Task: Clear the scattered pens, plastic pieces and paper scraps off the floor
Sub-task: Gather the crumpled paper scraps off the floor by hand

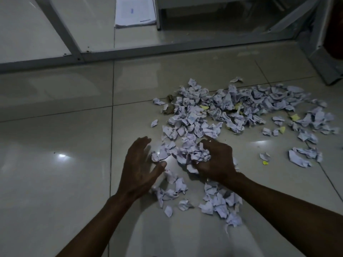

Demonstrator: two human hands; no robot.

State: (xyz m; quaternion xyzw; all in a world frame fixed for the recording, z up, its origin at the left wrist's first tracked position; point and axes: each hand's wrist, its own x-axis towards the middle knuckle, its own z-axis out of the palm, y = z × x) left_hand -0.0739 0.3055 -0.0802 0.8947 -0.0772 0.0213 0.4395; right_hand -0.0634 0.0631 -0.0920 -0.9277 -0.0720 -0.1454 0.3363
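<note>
Crouching over a glossy tiled floor (55,127), a person reaches both bare forearms into the lower part of the view, their elbows cut off by the frame edge. The light is dim and the picture soft, so fine detail is hard to read: writing on the scraps shows only as faint bluish marks, and no pen or plastic piece can be made out among the litter.

The right hand (216,162) is curled around a clump of crumpled paper (196,153), fingers bent over it and thumb side toward the middle; the palm and the underside of the clump are hidden. The left hand (138,166) is spread, fingers loosely apart and thumb angled out toward the clump, its edge just beside a small scrap; whether it touches the floor cannot be told.

Most of the paper scraps (232,108) lie in a wide heap on the tiles beyond and to the right of the hands, white, torn and crinkled into irregular wads. A few yellow bits (295,117) and a brownish crumpled piece (169,109) sit among them. A smaller scatter (217,203) lies near the person, partly covered by the right forearm.

Farther back, a grey metal frame (148,50) runs across the floor, with glass panels behind it. Through the glass a stack of printed sheets (134,13) rests on the floor, cut off at the top.
</note>
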